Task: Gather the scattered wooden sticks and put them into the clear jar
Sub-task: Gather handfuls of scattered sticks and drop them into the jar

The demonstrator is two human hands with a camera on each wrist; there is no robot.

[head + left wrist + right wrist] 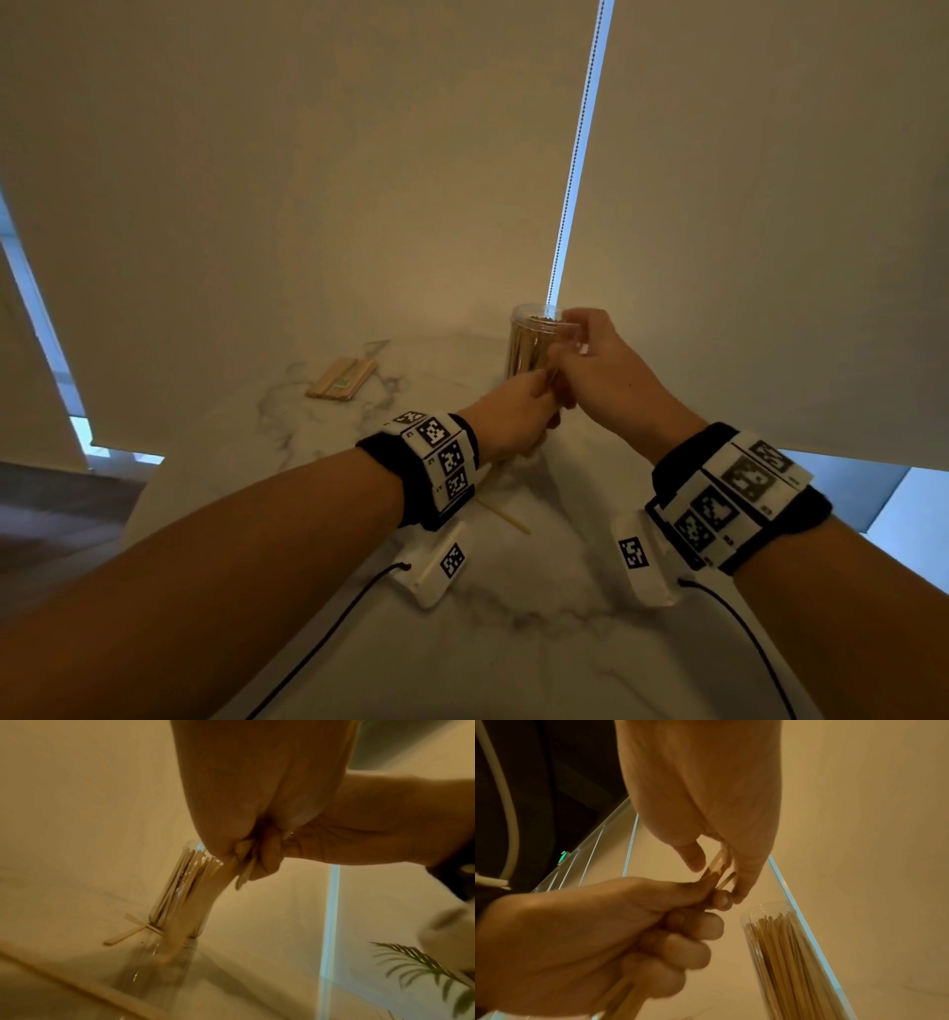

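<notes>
The clear jar (534,339) stands upright at the far side of the marble table (513,642), packed with wooden sticks (782,953). Just in front of it my left hand (539,406) grips a bundle of wooden sticks (500,465) in its fist, their lower ends poking out below the hand. My right hand (562,360) meets it from the right, beside the jar's rim. Thumb and fingers (744,878) pinch the upper ends of the sticks (718,868). One loose stick (506,516) lies on the table under my left wrist.
A flat stack of wooden sticks (341,379) lies at the table's back left. Another stick (123,937) lies by the jar's base. Roller blinds (308,180) hang close behind the table. A green plant (424,967) shows at the right.
</notes>
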